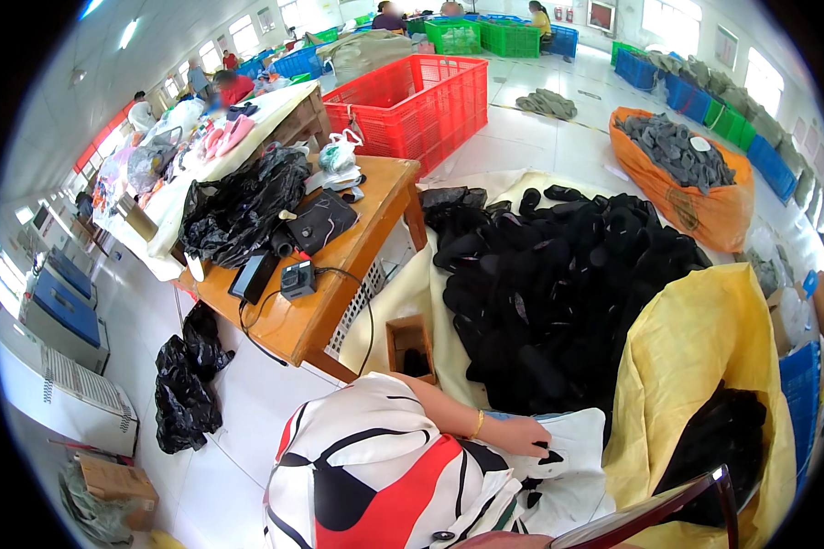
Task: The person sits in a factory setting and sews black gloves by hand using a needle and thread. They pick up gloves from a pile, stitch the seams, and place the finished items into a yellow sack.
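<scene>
So the left hand [519,436] has its fingers bent and looks to be pinching a small black piece of cloth [546,453] over the white sheet [577,446], just below the big black pile [558,293] and beside the yellow sack [682,334]. Can't tell about the right hand's fingers, it isn't showing. I'd guess the piece is light, soft and floppy, not slippery or fragile, so a fingertip pinch on an edge should do.

The heap [558,284] is black, the sack [691,325] yellow, distant cloth [547,103] perhaps olive.
</scene>
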Available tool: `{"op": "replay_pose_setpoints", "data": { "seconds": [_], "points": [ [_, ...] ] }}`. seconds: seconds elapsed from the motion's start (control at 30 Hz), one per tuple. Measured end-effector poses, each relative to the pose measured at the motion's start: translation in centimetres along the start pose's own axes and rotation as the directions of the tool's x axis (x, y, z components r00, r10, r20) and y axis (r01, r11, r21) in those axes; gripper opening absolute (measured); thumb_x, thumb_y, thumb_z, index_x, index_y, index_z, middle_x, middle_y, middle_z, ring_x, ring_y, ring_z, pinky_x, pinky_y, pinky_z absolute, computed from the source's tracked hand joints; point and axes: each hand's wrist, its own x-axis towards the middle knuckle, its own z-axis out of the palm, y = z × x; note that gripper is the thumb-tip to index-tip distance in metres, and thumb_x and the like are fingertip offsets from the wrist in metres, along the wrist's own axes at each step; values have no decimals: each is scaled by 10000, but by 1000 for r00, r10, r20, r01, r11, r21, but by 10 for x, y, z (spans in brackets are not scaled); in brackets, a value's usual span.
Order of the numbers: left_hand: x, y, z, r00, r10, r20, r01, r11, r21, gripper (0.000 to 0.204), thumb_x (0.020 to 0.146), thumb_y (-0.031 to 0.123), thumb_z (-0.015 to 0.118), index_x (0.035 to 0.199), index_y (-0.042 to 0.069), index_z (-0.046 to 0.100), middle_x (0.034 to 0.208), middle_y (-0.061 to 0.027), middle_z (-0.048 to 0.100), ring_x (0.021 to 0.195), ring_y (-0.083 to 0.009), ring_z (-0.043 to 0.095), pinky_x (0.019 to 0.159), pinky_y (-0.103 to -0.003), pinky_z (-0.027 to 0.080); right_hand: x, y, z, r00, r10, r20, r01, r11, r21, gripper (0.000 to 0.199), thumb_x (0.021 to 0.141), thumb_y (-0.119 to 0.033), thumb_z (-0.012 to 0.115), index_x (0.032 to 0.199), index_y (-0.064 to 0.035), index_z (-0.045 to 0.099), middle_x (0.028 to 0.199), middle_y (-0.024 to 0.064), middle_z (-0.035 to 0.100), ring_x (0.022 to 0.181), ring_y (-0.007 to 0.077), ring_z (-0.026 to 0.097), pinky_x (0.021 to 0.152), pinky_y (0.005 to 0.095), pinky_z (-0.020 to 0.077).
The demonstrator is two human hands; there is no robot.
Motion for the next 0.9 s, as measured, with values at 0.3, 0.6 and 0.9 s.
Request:
{"op": "replay_pose_setpoints", "data": {
  "seconds": [0.3, 0.6, 0.9],
  "points": [
    [68, -14, 12, 920, 286, 267, -362, 882, 301, 257, 896, 334, 622, 888, 77, 600, 854, -123, 607, 839, -338, 610, 682, -462, 497, 16, 53, 43, 987, 148, -61, -149, 989, -19, 220, 956, -207, 596, 889, 2, 611, 739, 45, 559, 645, 120, 530, 590, 279, 459],
    [115, -38, 28, 860, 380, 340, -450, 880, 154, 199, 867, 279, 628, 962, 106, 608, 841, -57, 570, 797, -268, 597, 671, -351, 506, 68, 83, 55, 931, 337, -139, -344, 938, -30, 242, 960, -230, 594, 892, 1, 616, 729, 44, 561, 629, 125, 535, 581, 277, 469],
    [124, -21, 21, 874, 351, 336, -417, 896, 150, 276, 824, 296, 699, 980, 89, 604, 806, -71, 566, 753, -261, 604, 616, -363, 494, 80, 86, 46, 924, 326, -201, -338, 941, -25, 265, 964, -253, 592, 894, 1, 621, 720, 44, 563, 613, 129, 540, 572, 276, 479]
  ]
}}
